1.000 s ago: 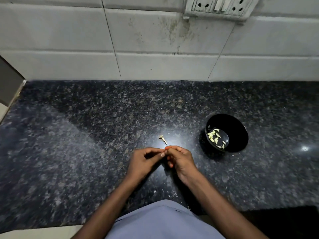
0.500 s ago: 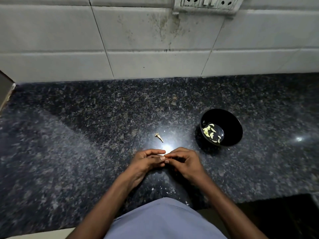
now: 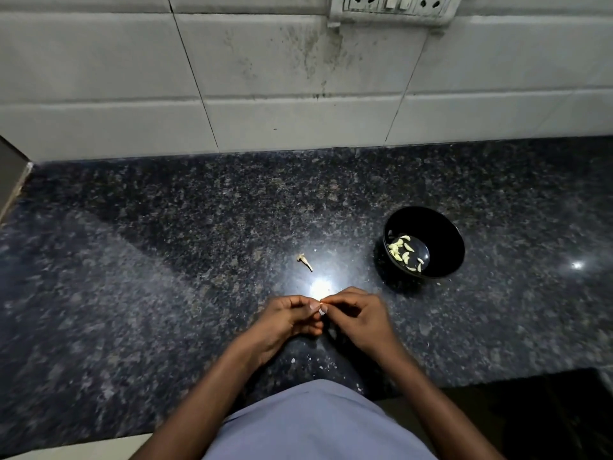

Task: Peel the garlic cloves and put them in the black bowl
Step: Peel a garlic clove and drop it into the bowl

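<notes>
My left hand (image 3: 285, 318) and my right hand (image 3: 356, 318) meet fingertip to fingertip just above the dark granite counter (image 3: 166, 277). Between them they pinch a small pale garlic clove (image 3: 322, 310), mostly hidden by the fingers. The black bowl (image 3: 441, 234) stands to the right and a little beyond my hands, with several peeled cloves (image 3: 403, 252) lying in its bottom.
A dry garlic stem (image 3: 305, 261) lies on the counter beyond my hands. Small bits of peel (image 3: 318, 361) are scattered near the counter's front edge. A white tiled wall (image 3: 265, 78) with a socket panel (image 3: 391, 6) backs the counter.
Both hands stay together on the clove, with only small finger shifts. The camera view has tilted slightly.
</notes>
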